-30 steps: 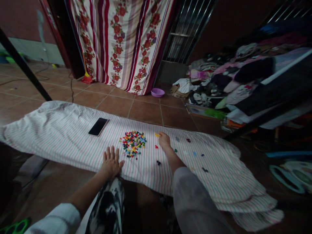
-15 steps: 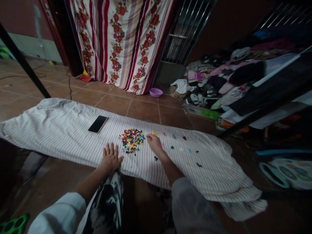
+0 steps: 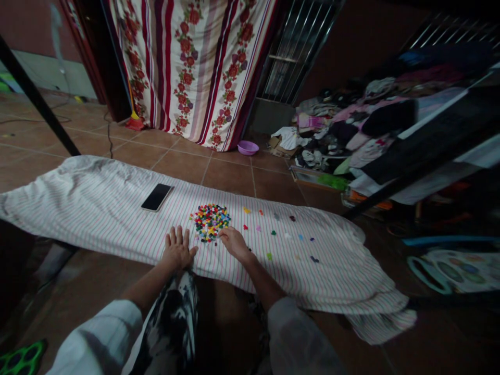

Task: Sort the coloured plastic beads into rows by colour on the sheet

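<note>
A pile of small multicoloured beads [image 3: 211,220] lies on a striped cloth [image 3: 105,208]. At the pile's lower right edge, my right hand [image 3: 234,243] has its thumb and fingers pinched together; whatever they hold is too small to make out. My left hand [image 3: 178,251] rests flat on the cloth just left of the pile, fingers spread. To the right, little groups sorted by colour are spaced apart, among them yellow pieces [image 3: 246,210], dark green pieces [image 3: 273,233], lime green pieces [image 3: 269,256] and dark pieces [image 3: 314,259].
A phone [image 3: 157,197] lies on the cloth left of the pile. Beyond the cloth are a tiled floor, a purple basin [image 3: 248,148] and a floral curtain [image 3: 187,73]. A heap of clothes [image 3: 351,120] fills the right back. Dark poles [image 3: 39,99] slant on both sides.
My right hand has moved from the pile's right side to its lower right edge, nearer me. Red and lime green pieces it covered now show. My left hand stays flat.
</note>
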`<state>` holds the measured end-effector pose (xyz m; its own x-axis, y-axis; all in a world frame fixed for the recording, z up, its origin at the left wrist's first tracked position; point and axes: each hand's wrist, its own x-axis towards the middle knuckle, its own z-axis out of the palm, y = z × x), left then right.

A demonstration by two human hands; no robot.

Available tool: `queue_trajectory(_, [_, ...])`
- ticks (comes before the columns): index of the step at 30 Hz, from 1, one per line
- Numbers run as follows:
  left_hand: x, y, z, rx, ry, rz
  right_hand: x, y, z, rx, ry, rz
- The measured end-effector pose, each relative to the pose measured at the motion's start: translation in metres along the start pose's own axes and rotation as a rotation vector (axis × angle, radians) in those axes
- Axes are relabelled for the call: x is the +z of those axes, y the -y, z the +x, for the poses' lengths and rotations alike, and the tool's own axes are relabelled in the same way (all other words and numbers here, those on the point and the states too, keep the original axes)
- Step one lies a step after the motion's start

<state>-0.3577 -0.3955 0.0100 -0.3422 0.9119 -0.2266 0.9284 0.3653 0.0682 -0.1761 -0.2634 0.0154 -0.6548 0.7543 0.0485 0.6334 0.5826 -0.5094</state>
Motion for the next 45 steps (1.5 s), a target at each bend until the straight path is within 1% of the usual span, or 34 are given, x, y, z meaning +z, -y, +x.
queue_trajectory(9, [-0.003,0.0,0.0,-0.008,0.026,-0.001,0.004,0.016,-0.004,0.029,0.017,-0.079])
queue_trajectory(12, [-0.003,0.0,-0.001,0.0,0.023,-0.001,0.006,0.02,-0.004,0.059,0.008,-0.11])
queue_trajectory(15, [-0.001,0.0,0.0,-0.003,0.01,-0.002,0.008,0.021,-0.004,0.068,0.0,-0.121])
queue_trajectory(19, [0.002,0.001,0.001,-0.008,-0.001,0.001,0.009,0.018,-0.004,0.032,-0.019,-0.096])
queue_trajectory(26, [0.005,0.003,0.003,-0.002,0.0,-0.006,0.008,0.016,-0.007,0.023,-0.072,-0.057])
queue_trajectory(30, [0.004,0.003,0.003,-0.003,0.003,0.006,0.011,0.011,-0.006,0.043,-0.099,0.027])
queue_trajectory(36, [0.006,0.004,0.003,0.0,-0.005,0.014,0.02,-0.004,-0.007,0.146,-0.141,0.313])
queue_trajectory(39, [0.006,0.004,0.003,-0.001,-0.005,0.01,0.024,-0.009,-0.008,0.206,-0.159,0.411])
queue_trajectory(43, [0.005,0.002,0.003,-0.01,0.01,0.013,0.023,-0.011,-0.01,0.257,-0.186,0.523])
queue_trajectory(45, [0.003,0.001,0.002,-0.019,0.013,0.021,0.02,-0.014,-0.013,0.279,-0.199,0.524])
